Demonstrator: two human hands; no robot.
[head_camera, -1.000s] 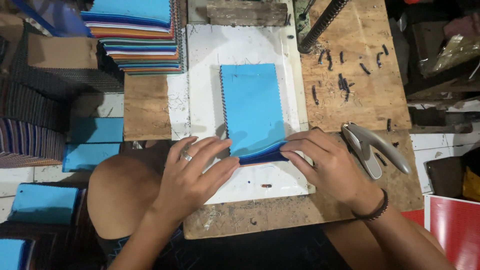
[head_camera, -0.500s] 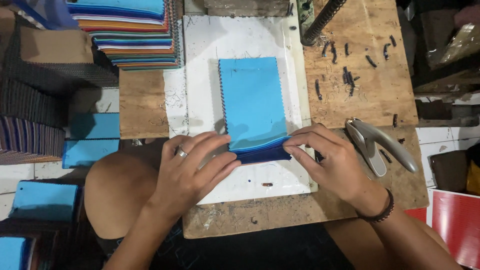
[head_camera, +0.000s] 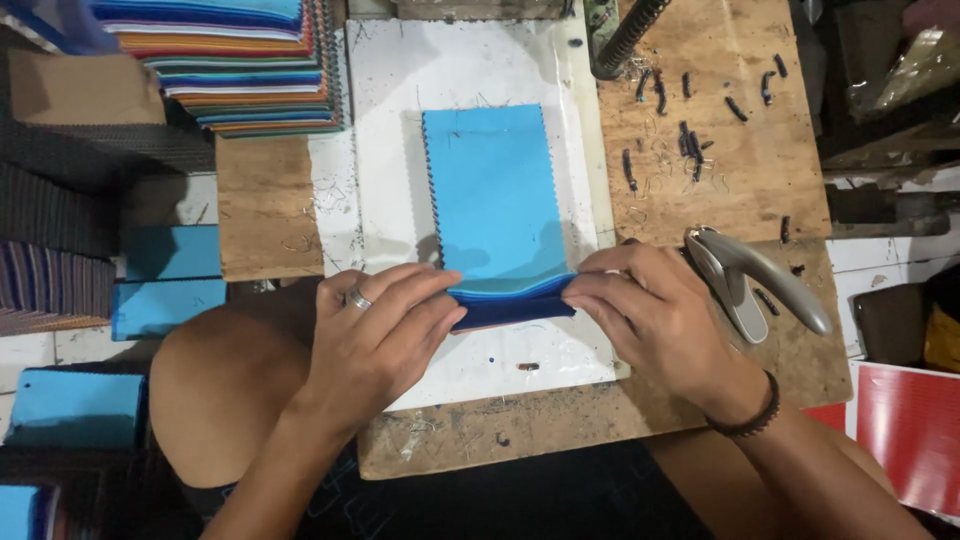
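Observation:
A stack of fabric swatches (head_camera: 495, 200) with a light blue top sheet and zigzag-cut edges lies on a white board (head_camera: 400, 100). My left hand (head_camera: 385, 325), with a ring on one finger, grips the stack's near left corner. My right hand (head_camera: 650, 310), a dark band at its wrist, pinches the near right corner. Between the hands the near edge is lifted, and darker blue layers show under the top sheet.
A grey stapler (head_camera: 750, 280) lies right of my right hand on the wooden bench (head_camera: 720, 190), with dark metal clips (head_camera: 690, 140) scattered behind it. A pile of coloured swatch books (head_camera: 230, 60) stands at the back left. Blue cards (head_camera: 165, 280) lie at the left, a red sheet (head_camera: 910, 430) at the right.
Both hands stay on the stack's near end. The near edge is lifted a little more, showing more of the dark blue layers.

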